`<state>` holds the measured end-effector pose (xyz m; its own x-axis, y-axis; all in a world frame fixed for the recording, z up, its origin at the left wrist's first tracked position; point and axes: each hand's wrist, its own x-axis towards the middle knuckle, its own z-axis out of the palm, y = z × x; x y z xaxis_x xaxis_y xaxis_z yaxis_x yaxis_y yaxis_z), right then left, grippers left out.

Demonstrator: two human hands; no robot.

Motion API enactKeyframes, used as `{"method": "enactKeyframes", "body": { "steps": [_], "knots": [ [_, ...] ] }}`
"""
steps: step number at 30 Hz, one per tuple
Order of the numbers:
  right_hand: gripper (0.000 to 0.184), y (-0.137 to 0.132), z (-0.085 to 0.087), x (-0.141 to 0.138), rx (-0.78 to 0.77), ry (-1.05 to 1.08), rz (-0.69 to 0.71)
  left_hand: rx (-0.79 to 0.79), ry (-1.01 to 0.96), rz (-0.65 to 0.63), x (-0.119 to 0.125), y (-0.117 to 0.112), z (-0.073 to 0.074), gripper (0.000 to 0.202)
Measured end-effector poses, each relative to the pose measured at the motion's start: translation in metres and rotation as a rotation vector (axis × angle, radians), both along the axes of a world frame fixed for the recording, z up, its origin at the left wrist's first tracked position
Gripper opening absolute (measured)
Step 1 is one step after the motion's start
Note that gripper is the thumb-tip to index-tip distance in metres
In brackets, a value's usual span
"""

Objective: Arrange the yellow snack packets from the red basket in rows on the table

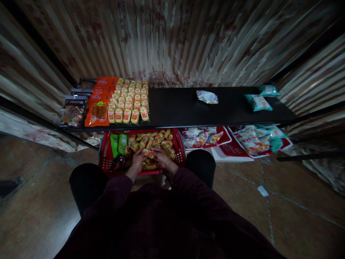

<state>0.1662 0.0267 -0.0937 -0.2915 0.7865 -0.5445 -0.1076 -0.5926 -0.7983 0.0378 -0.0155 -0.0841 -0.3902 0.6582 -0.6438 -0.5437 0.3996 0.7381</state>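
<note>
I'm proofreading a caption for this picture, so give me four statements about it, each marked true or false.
1. The left hand and right hand, at the red basket, touch the same small yellow packet. True.
2. That basket holds yellow packets only. False: green packets lie there too.
3. On the black shelf, orange packets are left of the yellow rows. True.
4. Nothing lies toward the shelf's right end. False: teal packets lie there.

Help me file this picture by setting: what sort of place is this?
Perhaps a small shop or a mocked-up store display: a black shelf bears rows of wrapped snacks, red baskets below hold more packets, and a pleated curtain hangs behind.
</note>
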Motion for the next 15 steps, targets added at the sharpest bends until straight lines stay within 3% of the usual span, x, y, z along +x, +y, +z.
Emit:
{"method": "enactKeyframes", "body": {
  "steps": [5,15],
  "knots": [
    [0.037,-0.005,-0.002,-0.005,0.0,0.041,0.011,0.024,0.031,0.05,-0.004,0.006,0.005,0.027],
    [0.043,-0.011,-0.004,-0.006,0.052,0.04,-0.036,0.048,0.015,0.025,-0.003,0.008,0.013,0.022]
  ]
}}
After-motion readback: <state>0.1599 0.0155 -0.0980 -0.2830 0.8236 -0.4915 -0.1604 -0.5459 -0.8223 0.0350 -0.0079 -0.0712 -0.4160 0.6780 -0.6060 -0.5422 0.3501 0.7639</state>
